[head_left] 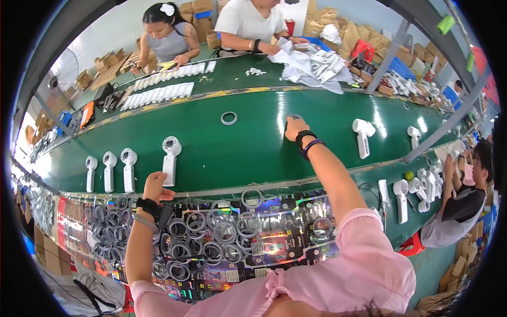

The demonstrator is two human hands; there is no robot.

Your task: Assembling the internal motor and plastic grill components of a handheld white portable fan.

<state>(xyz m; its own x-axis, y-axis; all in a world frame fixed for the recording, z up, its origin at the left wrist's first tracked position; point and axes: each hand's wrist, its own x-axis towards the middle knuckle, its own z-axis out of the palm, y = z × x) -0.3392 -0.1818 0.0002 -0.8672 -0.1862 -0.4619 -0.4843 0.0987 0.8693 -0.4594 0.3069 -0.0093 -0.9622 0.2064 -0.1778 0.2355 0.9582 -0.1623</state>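
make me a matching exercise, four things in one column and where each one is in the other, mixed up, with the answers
1. left hand
2. right hand
3. clustered gray rings
4. heap of white packaging

A. on the far bench
B. beside the lower end of a white fan
C. lying on shiny printed sheets
D. at a single gray ring on the green surface

Pairs: 1-B; 2-D; 3-C; 4-A

No legible text or numbers.
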